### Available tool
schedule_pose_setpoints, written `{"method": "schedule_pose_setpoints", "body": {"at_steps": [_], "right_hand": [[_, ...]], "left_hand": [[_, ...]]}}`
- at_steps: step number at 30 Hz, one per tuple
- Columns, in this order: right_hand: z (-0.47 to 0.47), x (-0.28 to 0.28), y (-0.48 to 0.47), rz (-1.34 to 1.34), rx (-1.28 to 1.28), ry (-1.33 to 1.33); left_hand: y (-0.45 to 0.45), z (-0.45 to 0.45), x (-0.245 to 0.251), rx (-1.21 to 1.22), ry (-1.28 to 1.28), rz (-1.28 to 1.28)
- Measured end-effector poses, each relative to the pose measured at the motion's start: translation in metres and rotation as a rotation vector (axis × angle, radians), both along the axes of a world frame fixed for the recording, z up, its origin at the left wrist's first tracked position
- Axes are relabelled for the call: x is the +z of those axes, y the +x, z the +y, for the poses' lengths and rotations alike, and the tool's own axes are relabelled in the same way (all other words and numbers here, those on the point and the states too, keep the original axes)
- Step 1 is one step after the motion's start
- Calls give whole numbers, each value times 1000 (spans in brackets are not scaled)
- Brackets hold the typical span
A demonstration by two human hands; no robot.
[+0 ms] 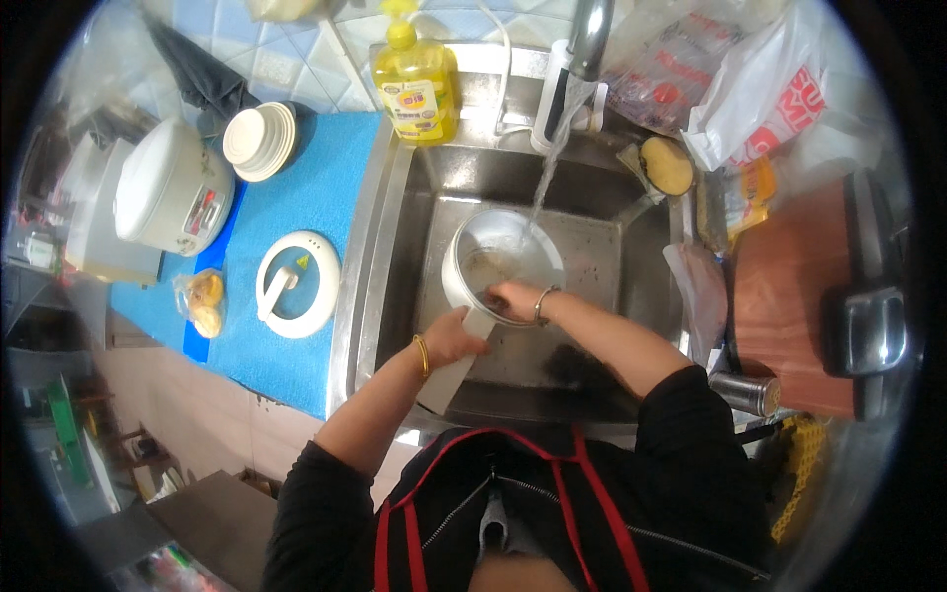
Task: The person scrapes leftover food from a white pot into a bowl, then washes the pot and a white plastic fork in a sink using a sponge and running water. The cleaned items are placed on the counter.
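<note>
My left hand [453, 339] grips the pale handle [448, 385] of a white pot [449, 270] with a shiny metal inside. The pot is held tilted over the stainless steel sink [592, 251]. Water from the faucet [590, 44] streams down into it. My right hand [518, 300] reaches inside the near part of the pot. Its fingers are bent around something dark, perhaps a scrubber, mostly hidden by the hand.
Left of the sink, a round lid [325, 285], a bag of food [203, 303], stacked bowls [255, 140] and a rice cooker [174, 192] stand on a blue mat [311, 177]. Yellow dish soap [416, 89] stands behind. A yellow sponge [666, 166] and plastic bags [762, 96] lie at right.
</note>
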State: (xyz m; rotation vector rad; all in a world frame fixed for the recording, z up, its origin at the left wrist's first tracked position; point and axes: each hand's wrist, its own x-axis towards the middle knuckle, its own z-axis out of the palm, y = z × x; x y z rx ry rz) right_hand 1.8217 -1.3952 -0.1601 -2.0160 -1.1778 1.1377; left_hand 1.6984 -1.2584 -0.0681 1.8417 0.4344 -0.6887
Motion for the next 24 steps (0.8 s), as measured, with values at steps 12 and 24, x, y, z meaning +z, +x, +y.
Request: {"method": "schedule_pose_setpoints", "body": {"at_steps": [12,24], "right_hand": [[12,-4,57,-791,-488,-85],[-4,-49,2,-192,-338,135]], "left_hand": [[-18,-4,-20,-35,160,-3],[5,-4,-29,-38,264,-97]]}}
